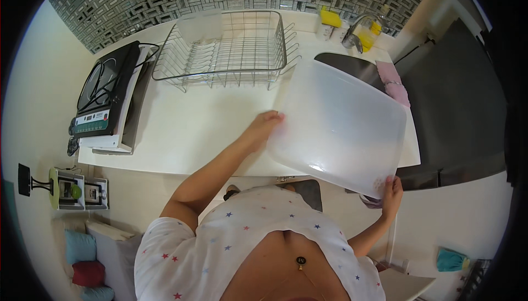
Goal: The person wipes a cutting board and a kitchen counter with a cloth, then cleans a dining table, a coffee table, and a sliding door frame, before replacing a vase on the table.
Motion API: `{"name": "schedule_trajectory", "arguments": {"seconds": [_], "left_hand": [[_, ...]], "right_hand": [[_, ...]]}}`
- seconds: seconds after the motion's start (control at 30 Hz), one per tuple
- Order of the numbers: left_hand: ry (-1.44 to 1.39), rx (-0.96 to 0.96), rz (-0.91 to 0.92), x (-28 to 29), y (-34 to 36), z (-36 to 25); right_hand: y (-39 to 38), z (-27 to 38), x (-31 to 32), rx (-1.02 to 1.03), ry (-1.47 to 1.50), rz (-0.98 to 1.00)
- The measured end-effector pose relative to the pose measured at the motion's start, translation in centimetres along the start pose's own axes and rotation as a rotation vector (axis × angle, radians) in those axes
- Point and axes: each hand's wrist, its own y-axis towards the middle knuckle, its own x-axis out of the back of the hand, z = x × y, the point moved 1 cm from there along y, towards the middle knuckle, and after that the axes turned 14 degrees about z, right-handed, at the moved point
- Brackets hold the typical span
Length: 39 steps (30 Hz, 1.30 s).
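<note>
My left hand pinches the left edge of a translucent plastic panel, and my right hand grips its near right corner. The panel is held over the right end of the counter, hiding part of the sink and jutting past the front edge. Should my right fingers slip on smooth plastic, that corner could drop; swinging it backward could bump the faucet or drag the pink cloth off the right edge.
</note>
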Motion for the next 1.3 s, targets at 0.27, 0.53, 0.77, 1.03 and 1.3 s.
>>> {"name": "schedule_trajectory", "arguments": {"seconds": [0.27, 0.53, 0.77, 1.03, 1.3], "left_hand": [[-0.991, -0.182, -0.577, 12.4, 1.4, -7.4], [-1.145, -0.142, -0.396, 14.5, 1.8, -13.2], [-1.124, -0.263, -0.382, 12.1, -1.0, -14.8], [-0.935, -0.259, -0.158, 10.1, 1.4, -12.3], [-1.027, -0.194, -0.224, 7.0, 4.7, -10.2]], "right_hand": [[-0.9, -1.2, 0.2, -0.057, -0.029, 0.097], [7.0, 0.5, -4.4, 0.039, -0.216, 0.120], [16.2, 3.6, -16.0, 0.248, -0.249, 0.155], [22.2, 10.4, -25.7, 0.292, -0.230, 0.239], [17.2, 8.2, -22.6, 0.194, -0.150, 0.217]]}}
